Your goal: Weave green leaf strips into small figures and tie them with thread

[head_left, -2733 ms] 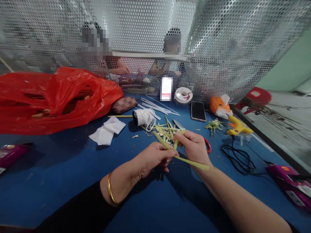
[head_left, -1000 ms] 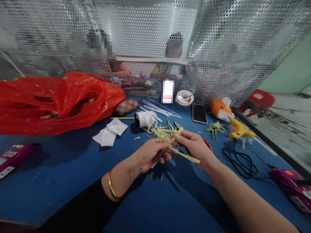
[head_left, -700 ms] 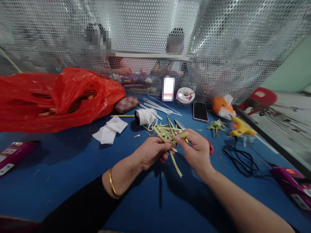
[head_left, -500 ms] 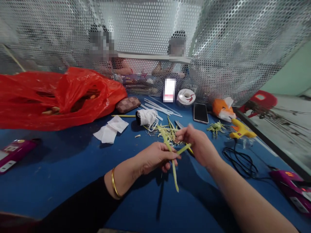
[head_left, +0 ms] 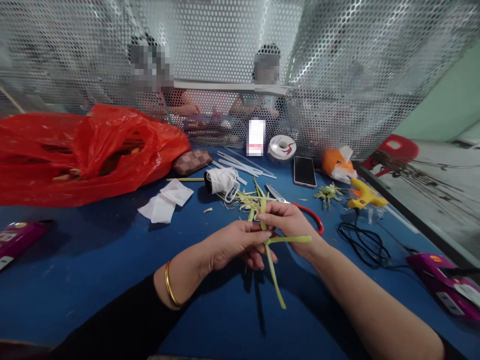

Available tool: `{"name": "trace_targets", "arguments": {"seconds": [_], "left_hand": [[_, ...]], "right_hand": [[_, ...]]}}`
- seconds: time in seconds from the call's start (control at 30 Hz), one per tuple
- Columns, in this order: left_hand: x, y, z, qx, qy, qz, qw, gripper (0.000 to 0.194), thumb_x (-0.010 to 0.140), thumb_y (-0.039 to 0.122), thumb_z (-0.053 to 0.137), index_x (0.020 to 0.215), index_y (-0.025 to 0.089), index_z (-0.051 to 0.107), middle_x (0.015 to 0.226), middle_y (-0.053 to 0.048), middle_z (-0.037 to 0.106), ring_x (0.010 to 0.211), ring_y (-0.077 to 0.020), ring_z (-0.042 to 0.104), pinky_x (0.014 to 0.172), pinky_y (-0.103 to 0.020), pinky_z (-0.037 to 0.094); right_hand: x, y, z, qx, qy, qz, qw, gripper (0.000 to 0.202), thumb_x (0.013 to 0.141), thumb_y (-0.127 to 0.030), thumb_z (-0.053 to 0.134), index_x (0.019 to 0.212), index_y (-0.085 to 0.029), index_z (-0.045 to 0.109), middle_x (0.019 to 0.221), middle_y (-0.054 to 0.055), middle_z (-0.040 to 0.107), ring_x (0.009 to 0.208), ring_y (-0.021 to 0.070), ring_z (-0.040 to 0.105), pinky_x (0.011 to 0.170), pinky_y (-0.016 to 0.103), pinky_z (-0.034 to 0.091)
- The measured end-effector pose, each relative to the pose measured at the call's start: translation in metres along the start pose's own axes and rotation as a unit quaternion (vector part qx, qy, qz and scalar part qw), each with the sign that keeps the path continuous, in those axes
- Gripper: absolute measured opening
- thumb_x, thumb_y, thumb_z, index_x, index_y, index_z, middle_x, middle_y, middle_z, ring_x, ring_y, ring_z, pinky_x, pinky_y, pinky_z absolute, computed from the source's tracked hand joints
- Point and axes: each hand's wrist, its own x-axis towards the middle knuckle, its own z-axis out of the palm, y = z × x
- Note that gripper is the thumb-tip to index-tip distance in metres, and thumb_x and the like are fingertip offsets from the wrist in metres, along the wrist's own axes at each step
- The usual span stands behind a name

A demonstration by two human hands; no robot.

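Yellow-green flat strips (head_left: 275, 280), crossing one another, are held above the blue table. My left hand (head_left: 247, 242) pinches them near the crossing with thumb and fingers; a gold bangle circles that wrist. My right hand (head_left: 285, 222) grips the upper strip end between thumb and fingers, close to the left fingertips. One strip end points right across the right palm and another hangs down toward me. Behind the hands lie scissors (head_left: 314, 216) with red handles, partly hidden by my right hand, and a scatter of pale green cuttings (head_left: 247, 201).
A spool of white cord (head_left: 221, 181), white tissues (head_left: 165, 201), white strips (head_left: 240, 165) and a phone (head_left: 304, 171) lie beyond. A red plastic bag (head_left: 150, 145) fills the left. At right are a yellow glue gun (head_left: 365, 194), its black cable and a purple device (head_left: 438, 280).
My right hand has moved in left and down and taken the upper strip end. The strips have turned, one end now pointing right. The red scissor handles have come into view.
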Motion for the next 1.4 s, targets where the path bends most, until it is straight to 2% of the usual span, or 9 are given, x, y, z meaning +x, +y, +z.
{"name": "trace_targets", "arguments": {"seconds": [0.17,0.3,0.53,0.77,0.9,1.03,1.17,1.27,1.4], "left_hand": [[-0.002,0.005,0.002,0.038,0.061,0.038,0.997,0.028,0.076,0.040,0.067,0.078,0.012,0.067,0.072,-0.008,0.073,0.049,-0.0096,0.060,0.053,-0.022,0.047],[-0.004,0.005,0.000,0.062,0.028,0.042,0.997,0.032,0.071,0.043,0.071,0.071,0.012,0.069,0.073,-0.009,0.073,0.052,-0.0117,0.063,0.056,-0.024,0.050],[-0.006,0.004,0.001,0.090,-0.012,0.023,0.996,0.029,0.073,0.041,0.069,0.068,0.012,0.070,0.069,-0.008,0.073,0.050,-0.0123,0.063,0.051,-0.022,0.048],[-0.006,0.002,0.005,0.053,-0.019,-0.002,0.998,0.024,0.075,0.036,0.068,0.077,0.013,0.073,0.059,-0.004,0.070,0.045,-0.0109,0.061,0.049,-0.020,0.048],[-0.002,-0.001,0.007,-0.012,0.020,0.015,1.000,0.024,0.074,0.035,0.071,0.076,0.012,0.072,0.057,-0.005,0.068,0.045,-0.0100,0.060,0.047,-0.018,0.046],[0.004,0.000,0.001,-0.103,0.091,0.057,0.989,0.027,0.082,0.036,0.064,0.086,0.010,0.071,0.067,-0.009,0.072,0.051,-0.0108,0.064,0.050,-0.017,0.048],[0.006,0.003,-0.005,-0.152,0.116,0.080,0.978,0.038,0.088,0.046,0.054,0.093,0.011,0.069,0.080,-0.014,0.074,0.054,-0.0129,0.066,0.051,-0.020,0.050],[0.004,0.003,-0.004,-0.130,0.127,0.070,0.981,0.034,0.084,0.043,0.061,0.090,0.011,0.069,0.079,-0.013,0.074,0.053,-0.0120,0.065,0.049,-0.019,0.048],[0.003,0.002,0.002,-0.082,0.147,0.048,0.985,0.018,0.078,0.028,0.069,0.079,0.010,0.069,0.070,-0.007,0.071,0.047,-0.0091,0.061,0.046,-0.018,0.045]], "right_hand": [[0.002,-0.002,0.002,-0.031,0.048,-0.080,0.995,0.026,0.064,-0.031,0.078,0.055,-0.016,0.059,0.055,-0.003,0.056,0.052,0.0091,0.046,0.052,0.024,0.037],[-0.001,0.002,0.006,-0.035,0.070,-0.111,0.991,0.019,0.065,-0.028,0.075,0.058,-0.016,0.062,0.056,-0.002,0.057,0.054,0.0105,0.048,0.053,0.024,0.039],[-0.004,0.006,0.014,-0.024,0.115,-0.085,0.989,0.018,0.063,-0.027,0.074,0.058,-0.017,0.061,0.051,-0.004,0.053,0.046,0.0088,0.042,0.043,0.022,0.032],[-0.004,0.012,0.014,-0.013,0.093,-0.093,0.991,0.023,0.065,-0.028,0.075,0.056,-0.017,0.057,0.050,-0.005,0.050,0.046,0.0081,0.041,0.044,0.022,0.031],[0.002,0.008,0.006,0.013,0.097,-0.052,0.994,0.027,0.070,-0.041,0.073,0.064,-0.015,0.066,0.054,-0.002,0.055,0.045,0.0086,0.045,0.041,0.021,0.033],[0.011,0.003,-0.010,0.106,0.187,-0.047,0.976,0.027,0.067,-0.040,0.073,0.075,-0.014,0.072,0.065,0.002,0.065,0.055,0.0107,0.054,0.050,0.022,0.041],[0.010,0.000,-0.010,0.112,0.120,-0.022,0.986,0.022,0.056,-0.018,0.071,0.077,-0.016,0.074,0.065,0.001,0.066,0.059,0.0120,0.057,0.057,0.023,0.045],[0.005,0.001,-0.002,0.069,0.067,-0.029,0.995,0.018,0.064,-0.023,0.071,0.081,-0.018,0.074,0.076,0.002,0.069,0.067,0.0136,0.060,0.065,0.027,0.047],[0.002,0.005,0.004,-0.027,0.099,-0.108,0.989,0.012,0.071,-0.030,0.071,0.071,-0.018,0.073,0.073,0.003,0.068,0.069,0.0147,0.060,0.066,0.028,0.047]]}}
